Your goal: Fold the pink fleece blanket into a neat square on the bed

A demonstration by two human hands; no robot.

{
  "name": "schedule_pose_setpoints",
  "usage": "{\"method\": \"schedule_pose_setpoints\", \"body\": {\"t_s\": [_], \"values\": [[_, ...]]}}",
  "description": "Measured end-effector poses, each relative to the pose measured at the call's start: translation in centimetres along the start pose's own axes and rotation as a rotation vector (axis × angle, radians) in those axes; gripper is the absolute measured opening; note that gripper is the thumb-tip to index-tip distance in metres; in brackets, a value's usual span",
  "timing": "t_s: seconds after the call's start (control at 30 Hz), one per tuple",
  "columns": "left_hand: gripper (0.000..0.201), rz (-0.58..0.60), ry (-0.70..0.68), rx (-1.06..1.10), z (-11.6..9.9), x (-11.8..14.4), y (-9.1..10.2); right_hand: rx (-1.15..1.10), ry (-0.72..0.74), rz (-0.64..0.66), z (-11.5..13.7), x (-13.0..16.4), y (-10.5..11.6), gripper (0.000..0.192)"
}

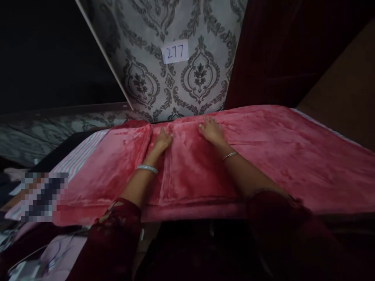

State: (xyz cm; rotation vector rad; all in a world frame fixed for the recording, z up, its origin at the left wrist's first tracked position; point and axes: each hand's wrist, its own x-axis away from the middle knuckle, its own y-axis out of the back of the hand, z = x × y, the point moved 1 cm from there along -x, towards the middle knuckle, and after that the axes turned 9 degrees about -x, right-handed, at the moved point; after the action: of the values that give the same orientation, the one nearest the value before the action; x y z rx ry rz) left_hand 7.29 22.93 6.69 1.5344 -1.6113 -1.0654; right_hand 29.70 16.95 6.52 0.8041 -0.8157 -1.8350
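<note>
A plush red blanket [278, 156] lies spread across a bed, with a folded layer in the middle. My left hand [163, 139] rests flat on the fold's far edge, fingers together, a pale bangle on the wrist. My right hand [211, 130] presses flat on the blanket a little to the right, fingers spread, a thin bracelet on the wrist. Neither hand grips the cloth. Both sleeves are dark red.
A striped sheet [76, 159] shows under the blanket at the left. Behind the bed stands a grey damask-patterned wall [146, 86] with a paper label reading 277 [175, 51]. Dark red curtain [272, 50] hangs at the right. Cables and cloth [43, 253] lie at lower left.
</note>
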Motion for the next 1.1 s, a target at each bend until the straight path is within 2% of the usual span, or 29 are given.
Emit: {"method": "schedule_pose_setpoints", "body": {"t_s": [0.13, 0.3, 0.5, 0.57, 0.67, 0.77, 0.83, 1.0, 1.1], "values": [[0.066, -0.008, -0.027, -0.192, -0.5, 3.5, -0.7, 0.082, 0.105, 0.052, 0.0, 4.1, 0.4, 0.061], [0.058, -0.096, -0.11, -0.214, -0.6, 5.1, -1.9, 0.26, 0.132, 0.095, -1.7, 8.3, -1.9, 0.062], [0.059, -0.016, -0.069, -0.013, 0.8, 4.9, -0.6, 0.297, 0.171, 0.041, -2.2, 8.7, -2.8, 0.062], [0.064, 0.025, -0.091, 0.121, 1.9, 6.1, -0.1, 0.29, 0.176, 0.031, -2.2, 8.7, -2.7, 0.062], [0.079, 0.111, -0.161, 0.245, 3.5, 9.4, 0.0, 0.252, 0.182, 0.013, -2.4, 8.8, -2.9, 0.062], [0.093, 0.127, -0.191, 0.214, 4.5, 12.9, -0.4, 0.222, 0.184, 0.011, -2.5, 8.8, -3.1, 0.061], [0.093, 0.116, -0.208, 0.17, 4.6, 14.4, -0.6, 0.214, 0.177, 0.015, -2.4, 8.8, -2.9, 0.061], [0.087, 0.084, -0.228, 0.171, 4.6, 15.2, -1.0, 0.211, 0.112, 0.056, -1.0, 9.0, -2.1, 0.063], [0.085, 0.076, -0.254, 0.148, 5.1, 15.3, -1.2, 0.263, 0.15, 0.103, 0.2, 10.2, -2.2, 0.065]]}}
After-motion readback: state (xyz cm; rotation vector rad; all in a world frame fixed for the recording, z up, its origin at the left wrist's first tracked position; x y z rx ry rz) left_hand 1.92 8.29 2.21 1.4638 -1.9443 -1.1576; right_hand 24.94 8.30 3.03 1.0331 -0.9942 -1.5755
